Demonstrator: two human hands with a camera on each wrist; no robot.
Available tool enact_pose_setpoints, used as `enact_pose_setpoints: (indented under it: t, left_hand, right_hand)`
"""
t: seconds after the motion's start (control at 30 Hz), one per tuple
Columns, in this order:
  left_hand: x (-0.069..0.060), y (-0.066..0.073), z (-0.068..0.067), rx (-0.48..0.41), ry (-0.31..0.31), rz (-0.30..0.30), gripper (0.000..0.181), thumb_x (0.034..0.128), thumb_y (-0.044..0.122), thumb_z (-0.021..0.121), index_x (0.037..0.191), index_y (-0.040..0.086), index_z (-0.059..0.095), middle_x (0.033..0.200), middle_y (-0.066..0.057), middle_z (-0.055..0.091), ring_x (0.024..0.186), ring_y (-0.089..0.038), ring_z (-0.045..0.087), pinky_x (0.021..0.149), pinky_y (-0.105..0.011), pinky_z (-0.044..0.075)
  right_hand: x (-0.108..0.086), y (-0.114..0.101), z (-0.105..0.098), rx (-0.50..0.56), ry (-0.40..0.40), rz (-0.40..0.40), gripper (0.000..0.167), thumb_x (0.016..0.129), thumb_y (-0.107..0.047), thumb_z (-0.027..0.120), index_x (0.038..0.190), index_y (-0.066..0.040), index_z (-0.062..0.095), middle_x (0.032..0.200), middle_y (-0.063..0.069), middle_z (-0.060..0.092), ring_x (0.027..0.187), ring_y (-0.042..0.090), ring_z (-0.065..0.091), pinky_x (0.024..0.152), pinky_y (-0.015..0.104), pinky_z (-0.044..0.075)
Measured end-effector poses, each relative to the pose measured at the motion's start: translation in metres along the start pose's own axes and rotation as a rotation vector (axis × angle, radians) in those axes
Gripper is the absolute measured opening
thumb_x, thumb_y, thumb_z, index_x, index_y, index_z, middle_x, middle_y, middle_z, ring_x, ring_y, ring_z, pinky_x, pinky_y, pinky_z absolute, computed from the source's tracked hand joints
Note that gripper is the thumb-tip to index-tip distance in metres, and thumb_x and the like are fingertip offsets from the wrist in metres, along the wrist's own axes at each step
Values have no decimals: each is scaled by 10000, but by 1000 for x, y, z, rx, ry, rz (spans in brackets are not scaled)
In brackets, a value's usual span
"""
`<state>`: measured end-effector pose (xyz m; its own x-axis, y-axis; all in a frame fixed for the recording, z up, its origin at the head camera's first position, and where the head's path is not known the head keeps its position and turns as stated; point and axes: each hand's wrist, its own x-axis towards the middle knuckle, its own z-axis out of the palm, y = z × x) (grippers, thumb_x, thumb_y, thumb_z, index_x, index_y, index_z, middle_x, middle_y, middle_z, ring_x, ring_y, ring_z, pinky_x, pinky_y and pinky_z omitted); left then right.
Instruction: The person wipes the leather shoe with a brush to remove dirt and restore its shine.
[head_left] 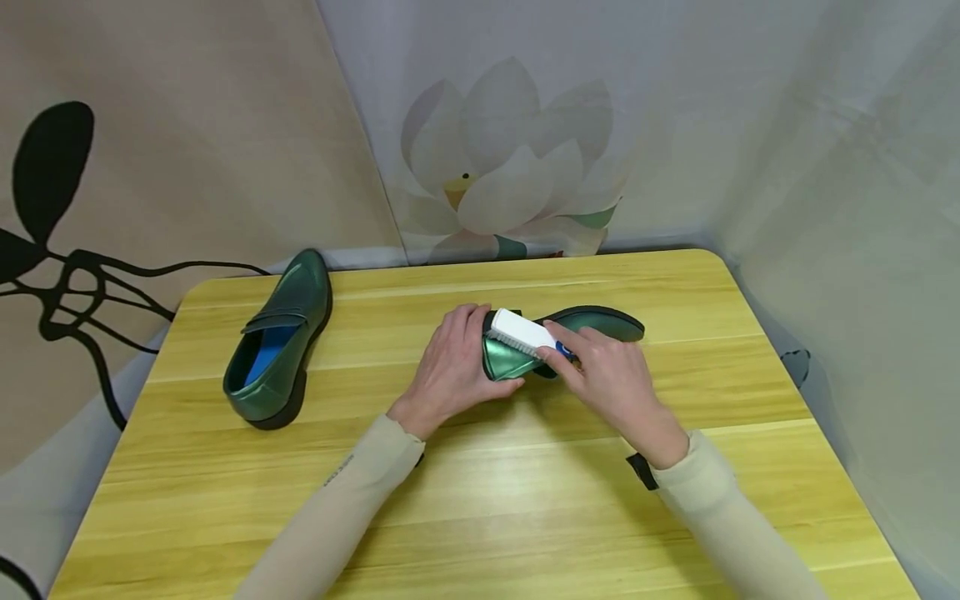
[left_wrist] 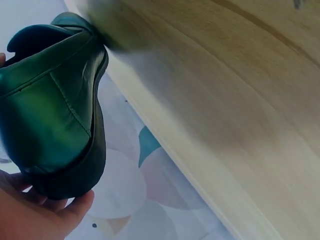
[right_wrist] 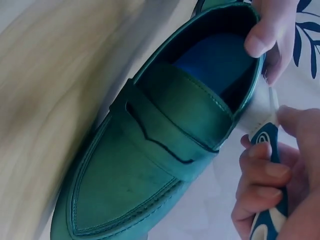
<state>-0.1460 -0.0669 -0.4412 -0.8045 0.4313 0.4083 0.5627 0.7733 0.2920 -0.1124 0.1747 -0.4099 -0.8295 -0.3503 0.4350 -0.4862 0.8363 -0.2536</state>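
Observation:
A green loafer (head_left: 510, 360) lies on its side on the table, toe to the right. My left hand (head_left: 452, 360) grips its heel; in the left wrist view the fingers of the left hand (left_wrist: 45, 212) wrap under the heel of the shoe (left_wrist: 50, 125). My right hand (head_left: 611, 375) holds a white brush (head_left: 522, 333) by its handle, bristles against the shoe's side. In the right wrist view the right hand (right_wrist: 270, 185) curls round the blue-and-white handle (right_wrist: 272, 215), beside the loafer (right_wrist: 145, 160); the bristles are hidden there.
A second green loafer (head_left: 281, 350) with a blue insole stands upright at the table's left. The wooden table (head_left: 480, 517) reaches back to a curtain with a flower print (head_left: 517, 167). Black leaf-shaped metalwork (head_left: 52, 167) stands off the left edge.

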Motion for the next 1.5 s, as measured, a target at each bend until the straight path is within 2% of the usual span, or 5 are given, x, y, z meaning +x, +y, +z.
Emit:
enact_pose_setpoints:
  t: [0.27, 0.67, 0.9, 1.13, 1.5]
  left_hand:
    - [-2, -3, 0, -41, -37, -50, 1085, 687, 635, 872, 1433, -48, 478, 1350, -201, 518, 1153, -314, 534, 973, -443, 523]
    - [-5, -9, 0, -129, -107, -173, 1100, 704, 629, 860, 1483, -28, 446, 1383, -194, 493, 1159, -319, 531, 959, -460, 530]
    - [-6, -10, 0, -159, -101, -216, 1080, 716, 624, 856, 1475, -26, 447, 1366, -181, 497, 1139, -310, 527, 930, -457, 533]
    - [-7, -8, 2, -184, -85, -263, 1045, 727, 619, 853, 1446, -33, 467, 1311, -172, 520, 1106, -304, 521, 894, -450, 529]
    - [-6, -3, 3, -212, -81, -312, 1041, 722, 626, 854, 1437, -31, 479, 1305, -175, 527, 1091, -306, 521, 889, -443, 528]
  right_hand:
    - [-10, 19, -11, -55, -39, 117, 452, 976, -437, 711, 1328, -154, 730, 686, 24, 561, 491, 147, 412, 416, 309, 322]
    - [-32, 76, -21, -17, -40, 363, 465, 1043, -434, 615, 1341, -86, 694, 989, 197, 745, 579, 256, 566, 433, 363, 358]
    - [-43, 96, -23, -3, -122, 500, 538, 1097, -410, 500, 1337, 67, 564, 777, 194, 644, 502, 241, 479, 430, 359, 334]
    - [-40, 88, -10, 112, -112, 521, 528, 1119, -368, 439, 1340, 111, 445, 890, 300, 654, 602, 309, 570, 497, 391, 414]
    - [-20, 50, 10, 259, -66, 431, 456, 1099, -354, 514, 1357, 18, 464, 937, 176, 637, 647, 265, 552, 548, 378, 433]
